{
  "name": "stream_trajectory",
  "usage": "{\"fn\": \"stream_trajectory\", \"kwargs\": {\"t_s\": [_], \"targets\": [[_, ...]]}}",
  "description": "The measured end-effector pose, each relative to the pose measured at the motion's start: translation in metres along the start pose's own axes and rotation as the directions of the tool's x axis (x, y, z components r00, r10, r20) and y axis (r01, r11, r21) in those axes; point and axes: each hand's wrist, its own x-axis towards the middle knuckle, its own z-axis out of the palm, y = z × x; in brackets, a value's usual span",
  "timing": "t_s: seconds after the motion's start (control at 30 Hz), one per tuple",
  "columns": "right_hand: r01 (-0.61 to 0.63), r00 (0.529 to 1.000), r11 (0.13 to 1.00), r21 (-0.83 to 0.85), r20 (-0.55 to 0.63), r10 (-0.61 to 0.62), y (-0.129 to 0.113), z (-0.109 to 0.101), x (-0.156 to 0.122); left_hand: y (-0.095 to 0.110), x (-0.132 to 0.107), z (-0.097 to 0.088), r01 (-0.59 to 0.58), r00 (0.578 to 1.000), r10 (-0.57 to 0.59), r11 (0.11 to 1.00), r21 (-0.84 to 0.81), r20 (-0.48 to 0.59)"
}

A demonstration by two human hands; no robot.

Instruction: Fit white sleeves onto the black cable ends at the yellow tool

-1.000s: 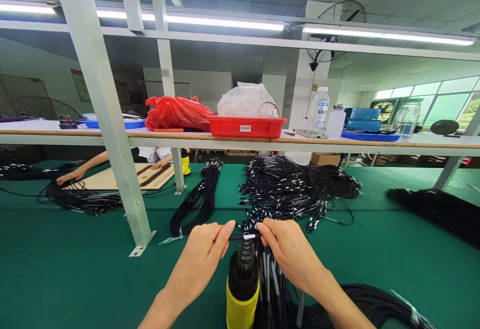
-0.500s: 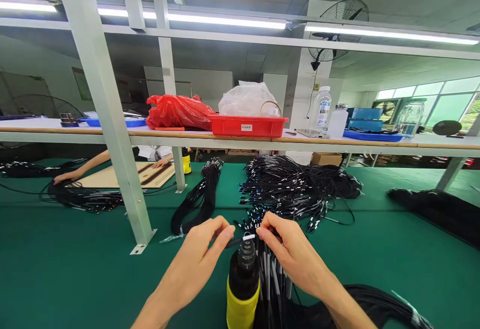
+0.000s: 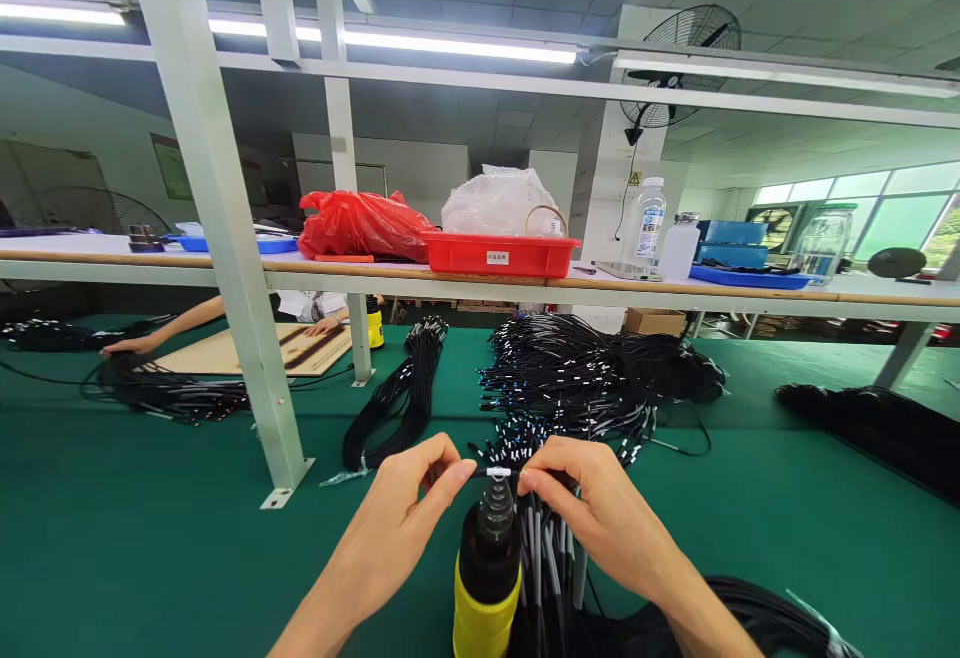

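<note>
My left hand (image 3: 409, 508) and my right hand (image 3: 592, 508) each pinch one end of a thin black cable with a white sleeve (image 3: 496, 472). They hold it level just above the black nozzle of a yellow-bodied heat tool (image 3: 486, 578) standing upright between my wrists. Under my right hand lies a bundle of black cables with grey sleeves (image 3: 547, 558). A larger heap of black cables (image 3: 592, 373) spreads behind it on the green table (image 3: 150, 528).
A tied cable coil (image 3: 397, 398) lies beside a white frame post (image 3: 247, 338). Across the table another person's arm (image 3: 161, 330) reaches over a wooden board (image 3: 300, 348). The shelf above holds a red tray (image 3: 499, 253), a red bag, bottles and blue trays. More cables (image 3: 877, 428) lie at right.
Both hands keep their pinch on the cable; the white sleeve has settled right over the nozzle tip. The person's arm across the table has shifted slightly left.
</note>
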Motion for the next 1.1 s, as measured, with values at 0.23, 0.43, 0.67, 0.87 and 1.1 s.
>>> {"fn": "stream_trajectory", "kwargs": {"t_s": [0.23,0.43,0.67,0.87,1.1], "targets": [[0.01,1.0,1.0,0.009,-0.022,-0.009,-0.003,0.0,0.002,-0.004,-0.001,0.001,0.016,0.999,-0.02,0.997,0.08,0.042],[-0.011,0.999,1.0,-0.027,-0.054,0.01,0.001,0.002,0.004,0.0,0.001,0.002,-0.02,1.0,0.02,0.999,0.047,-0.011],[-0.022,0.988,0.999,-0.037,-0.152,0.016,0.004,0.01,0.009,0.001,0.003,0.003,-0.039,0.996,0.042,0.998,0.045,-0.076],[-0.014,0.996,0.998,-0.068,-0.091,0.008,0.006,0.009,0.006,0.0,0.002,0.002,-0.052,0.996,0.057,0.996,0.07,-0.073],[0.009,0.999,0.997,-0.077,0.053,-0.004,0.0,0.004,0.0,-0.001,0.002,0.005,-0.015,0.997,0.021,0.996,0.083,-0.074]]}}
